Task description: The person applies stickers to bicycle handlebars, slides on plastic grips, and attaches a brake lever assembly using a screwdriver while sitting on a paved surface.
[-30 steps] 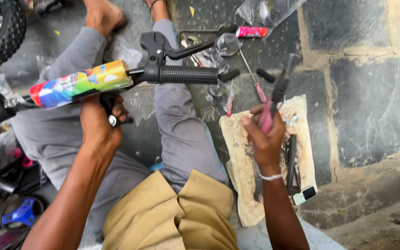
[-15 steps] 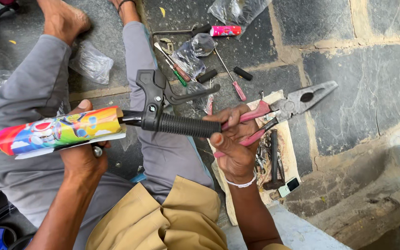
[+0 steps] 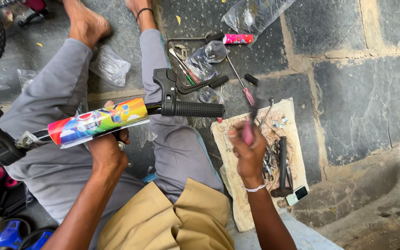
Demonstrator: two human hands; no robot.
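1. The left hand (image 3: 107, 155) is closed around the handlebar (image 3: 116, 118) from below, just under its bright cartoon-printed wrap (image 3: 96, 124), and holds the bar level across the person's lap.
2. The black rubber grip (image 3: 199, 109) already sits on the bar's end, and the black brake lever (image 3: 174, 85) is mounted just beside it, so that end of the bar looks assembled.
3. The right hand (image 3: 248, 150) is clenched on the pink handles of a pair of pliers (image 3: 255, 113), raised above the cloth (image 3: 255, 162) spread on the stone floor (image 3: 348, 92); the tool is blurred, and I cannot tell how its jaws stand.
4. The pliers are near the grip but not touching the bar, so any tightening with them looks not yet begun.
5. More tools lie on the cloth, and screwdrivers (image 3: 241, 83) and plastic bags (image 3: 251, 14) lie towards the floor's far edge.
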